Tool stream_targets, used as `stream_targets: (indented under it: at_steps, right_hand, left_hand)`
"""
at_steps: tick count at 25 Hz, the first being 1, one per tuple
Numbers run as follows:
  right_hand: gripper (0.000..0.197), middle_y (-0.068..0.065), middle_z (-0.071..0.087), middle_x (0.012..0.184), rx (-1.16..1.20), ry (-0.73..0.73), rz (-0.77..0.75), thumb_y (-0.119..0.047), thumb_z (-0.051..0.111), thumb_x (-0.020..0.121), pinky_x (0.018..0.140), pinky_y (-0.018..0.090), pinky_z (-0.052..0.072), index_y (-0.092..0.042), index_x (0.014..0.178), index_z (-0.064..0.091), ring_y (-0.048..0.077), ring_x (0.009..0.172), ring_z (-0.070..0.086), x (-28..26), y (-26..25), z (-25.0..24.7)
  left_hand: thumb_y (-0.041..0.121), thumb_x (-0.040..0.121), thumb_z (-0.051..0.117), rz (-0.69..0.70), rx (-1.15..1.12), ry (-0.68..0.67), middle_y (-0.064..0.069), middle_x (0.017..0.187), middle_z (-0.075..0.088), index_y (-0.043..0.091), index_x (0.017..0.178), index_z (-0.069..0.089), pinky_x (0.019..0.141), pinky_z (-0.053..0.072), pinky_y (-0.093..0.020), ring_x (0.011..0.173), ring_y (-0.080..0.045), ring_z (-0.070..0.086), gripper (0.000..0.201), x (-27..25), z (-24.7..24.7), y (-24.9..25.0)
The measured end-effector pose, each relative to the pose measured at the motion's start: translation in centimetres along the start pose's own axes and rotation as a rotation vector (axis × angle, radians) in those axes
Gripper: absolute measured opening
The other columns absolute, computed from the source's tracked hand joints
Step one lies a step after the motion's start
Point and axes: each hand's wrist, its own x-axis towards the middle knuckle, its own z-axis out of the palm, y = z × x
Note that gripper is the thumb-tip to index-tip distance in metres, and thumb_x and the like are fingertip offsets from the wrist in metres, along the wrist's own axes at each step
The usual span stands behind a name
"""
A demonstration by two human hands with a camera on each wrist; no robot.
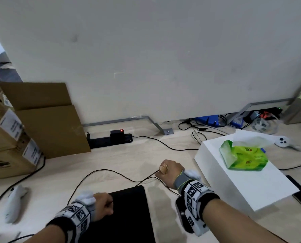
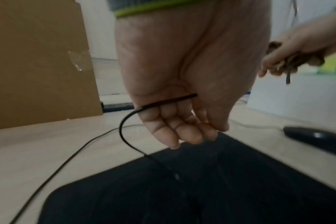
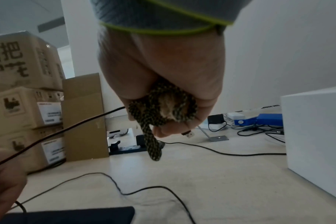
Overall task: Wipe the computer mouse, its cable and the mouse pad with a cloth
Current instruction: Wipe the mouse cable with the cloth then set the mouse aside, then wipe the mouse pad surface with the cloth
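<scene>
A black mouse pad [image 1: 130, 216] lies on the pale desk in front of me. The dark mouse [image 2: 316, 140] sits just right of the pad, mostly hidden under my right wrist in the head view. Its thin black cable [image 1: 102, 170] loops over the desk. My left hand [image 1: 102, 206] grips the cable [image 2: 169, 101] above the pad's upper left corner. Further back, my right hand [image 1: 169, 171] holds a bunched patterned cloth [image 3: 163, 109] wrapped round the cable's end. The USB plug [image 3: 189, 134] sticks out past my fingers.
Stacked cardboard boxes [image 1: 7, 137] and flat cardboard [image 1: 49, 123] stand at the left. A black power strip [image 1: 111, 139] lies by the wall. At the right, a white box [image 1: 242, 178] carries a green tissue pack [image 1: 242, 156]. White controllers [image 1: 14, 202] and tangled cables [image 1: 207, 127] lie about.
</scene>
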Motion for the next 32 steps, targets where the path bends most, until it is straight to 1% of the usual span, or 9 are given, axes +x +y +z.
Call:
stream_targets:
  at_steps: [3,5,8,13,18,21,25,29,32]
  right_hand:
    - [0.019,-0.004,0.058,0.085,-0.085,-0.121,-0.063,-0.039,0.067,0.079,0.067,0.024,0.041,-0.027,0.087,0.054,0.023,0.079,0.056,0.8,-1.2,2.7]
    - [0.019,-0.003,0.059,0.088,-0.116,-0.15,-0.082,-0.04,0.067,0.079,0.067,0.024,0.038,-0.029,0.087,0.053,0.021,0.077,0.051,1.0,-1.3,3.9]
    - [0.022,-0.003,0.058,0.087,-0.161,-0.196,-0.078,-0.042,0.067,0.079,0.068,0.026,0.042,-0.026,0.089,0.055,0.023,0.078,0.054,1.4,-1.4,5.6]
    - [0.029,0.001,0.066,0.098,-0.23,-0.258,-0.057,-0.044,0.065,0.08,0.074,0.03,0.05,-0.023,0.099,0.06,0.026,0.088,0.062,2.6,-1.0,7.3]
    - [0.044,0.002,0.064,0.117,-0.202,-0.211,-0.036,-0.044,0.065,0.081,0.085,0.03,0.049,-0.026,0.121,0.057,0.028,0.105,0.06,5.3,-1.7,6.2]
    - [0.052,0.002,0.064,0.12,-0.052,-0.082,0.021,-0.043,0.067,0.08,0.089,0.028,0.048,-0.028,0.127,0.054,0.027,0.109,0.059,7.7,-2.9,4.6]
    - [0.058,0.001,0.062,0.122,0.009,-0.115,0.038,-0.039,0.069,0.08,0.09,0.025,0.043,-0.028,0.133,0.048,0.025,0.112,0.057,9.2,-3.9,4.0]
    - [0.047,0.004,0.063,0.113,0.002,-0.179,0.074,-0.041,0.069,0.079,0.081,0.025,0.043,-0.025,0.119,0.052,0.027,0.102,0.059,8.8,-2.9,5.5]
    - [0.042,0.003,0.064,0.098,-0.004,-0.226,0.087,-0.048,0.061,0.082,0.077,0.031,0.047,-0.02,0.106,0.043,0.027,0.089,0.06,7.4,-1.7,6.5]
  left_hand:
    - [0.066,0.07,0.058,-0.006,0.055,-0.186,0.007,0.117,0.054,0.038,0.113,0.047,0.086,0.046,-0.035,0.105,-0.02,0.057,0.053,-0.7,2.4,-0.7]
    - [0.052,0.079,0.061,-0.008,0.058,-0.158,-0.003,0.127,0.045,0.026,0.127,0.04,0.092,0.043,-0.038,0.115,-0.026,0.051,0.058,-0.4,4.3,0.0]
    - [0.037,0.085,0.056,-0.09,0.014,0.002,-0.003,0.128,0.047,0.023,0.129,0.037,0.091,0.046,-0.035,0.114,-0.026,0.054,0.05,-0.6,6.0,-0.3]
    - [0.035,0.082,0.053,-0.195,-0.054,-0.001,0.0,0.11,0.064,0.026,0.118,0.043,0.071,0.049,-0.032,0.095,-0.023,0.064,0.039,-0.5,5.5,-1.7]
    - [0.012,0.091,0.048,-0.276,0.172,0.108,-0.013,0.134,0.046,0.009,0.134,0.036,0.095,0.044,-0.037,0.118,-0.031,0.052,0.045,3.3,0.2,-4.5]
    - [0.002,0.079,0.061,-0.277,0.321,0.255,-0.012,0.132,0.041,0.011,0.136,0.033,0.095,0.044,-0.039,0.119,-0.032,0.046,0.064,5.3,-5.6,-6.5]
    - [0.018,0.09,0.056,-0.219,0.33,0.299,-0.009,0.143,0.034,0.014,0.149,0.016,0.108,0.032,-0.034,0.131,-0.029,0.035,0.071,6.7,-6.9,-7.9]
    - [0.03,0.089,0.058,-0.114,0.003,0.404,-0.003,0.136,0.044,0.021,0.143,0.035,0.101,0.039,-0.033,0.121,-0.024,0.046,0.059,5.4,-1.7,-8.7]
    - [0.038,0.085,0.062,-0.233,-0.229,0.46,0.0,0.134,0.047,0.025,0.138,0.043,0.098,0.044,-0.038,0.115,-0.023,0.055,0.057,2.1,2.1,-9.7]
